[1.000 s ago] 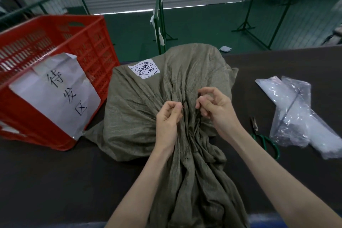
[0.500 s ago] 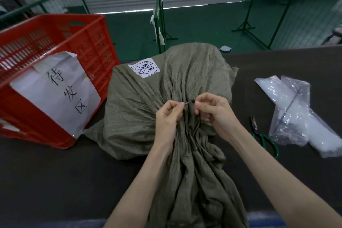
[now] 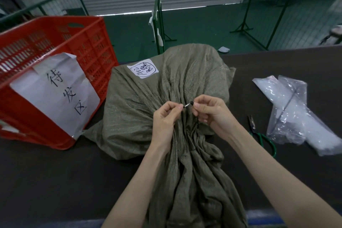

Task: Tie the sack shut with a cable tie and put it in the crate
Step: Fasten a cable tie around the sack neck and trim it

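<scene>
Olive-green woven sack (image 3: 148, 116) lies on the dark table (image 3: 46, 172), bulging end away from the person, gathered neck running toward the camera and hanging over the near edge. White sticker (image 3: 142, 68) with handwritten marks on the sack's far top. Both hands meet over the bunched neck. Left hand (image 3: 164, 118) pinches the thin tail of the black cable tie (image 3: 187, 105) between thumb and forefinger, other fingers curled in. Right hand (image 3: 209, 111) pinches the tie's head end between thumb and forefinger; a short bit of tie shows between the two hands, and a dark strand drops from under the right hand down around the gathered cloth. How tight the loop sits cannot be told. Red slatted crate (image 3: 55, 57) stands on the table left of the sack, just beside it, a white paper sheet (image 3: 57, 92) with handwritten characters taped on its near wall. Right of the sack: green-handled scissors (image 3: 261, 133) flat on the table, then clear plastic bags (image 3: 296, 113) further right, well apart from the sack
</scene>
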Tool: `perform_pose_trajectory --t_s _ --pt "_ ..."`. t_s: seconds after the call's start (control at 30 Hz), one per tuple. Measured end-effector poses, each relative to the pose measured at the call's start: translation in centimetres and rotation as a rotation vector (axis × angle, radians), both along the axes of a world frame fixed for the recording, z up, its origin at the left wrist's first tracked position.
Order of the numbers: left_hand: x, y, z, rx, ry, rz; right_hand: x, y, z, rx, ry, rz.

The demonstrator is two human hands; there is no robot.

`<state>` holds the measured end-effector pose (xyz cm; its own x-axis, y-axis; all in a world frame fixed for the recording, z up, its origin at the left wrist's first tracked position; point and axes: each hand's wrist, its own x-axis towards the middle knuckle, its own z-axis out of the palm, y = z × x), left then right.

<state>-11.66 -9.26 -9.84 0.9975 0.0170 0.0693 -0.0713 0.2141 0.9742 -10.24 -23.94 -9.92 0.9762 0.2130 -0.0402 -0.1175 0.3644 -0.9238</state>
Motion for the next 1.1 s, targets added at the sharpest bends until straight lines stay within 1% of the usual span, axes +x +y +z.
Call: perform_pose_trajectory --t_s 0.23,0.4,0.7,0.9,1.0,1.1 --pt "0.0 0.1 -0.3 0.005 -0.012 -0.023 -0.2 -0.5 0.0 0.019 0.028 0.083" --pt "-0.3 0.0 0.0 -0.006 -0.019 -0.042 -0.2 -0.3 0.0 0.027 0.057 0.082" --pt "0.3 0.3 -0.9 0.022 -0.053 -0.078 0.0 0.0 -0.2 0.139 0.041 0.166" --pt "0.4 0.2 -1.0 0.073 -0.104 -0.087 0.0 0.4 -0.1 0.027 0.086 0.117" --pt "0.4 0.2 -1.3 0.057 -0.124 -0.102 0.1 0.6 -0.1 0.008 0.109 0.071" --pt "0.5 0.4 -1.7 0.059 -0.154 -0.104 0.3 0.9 -0.3 -0.064 0.097 0.033"
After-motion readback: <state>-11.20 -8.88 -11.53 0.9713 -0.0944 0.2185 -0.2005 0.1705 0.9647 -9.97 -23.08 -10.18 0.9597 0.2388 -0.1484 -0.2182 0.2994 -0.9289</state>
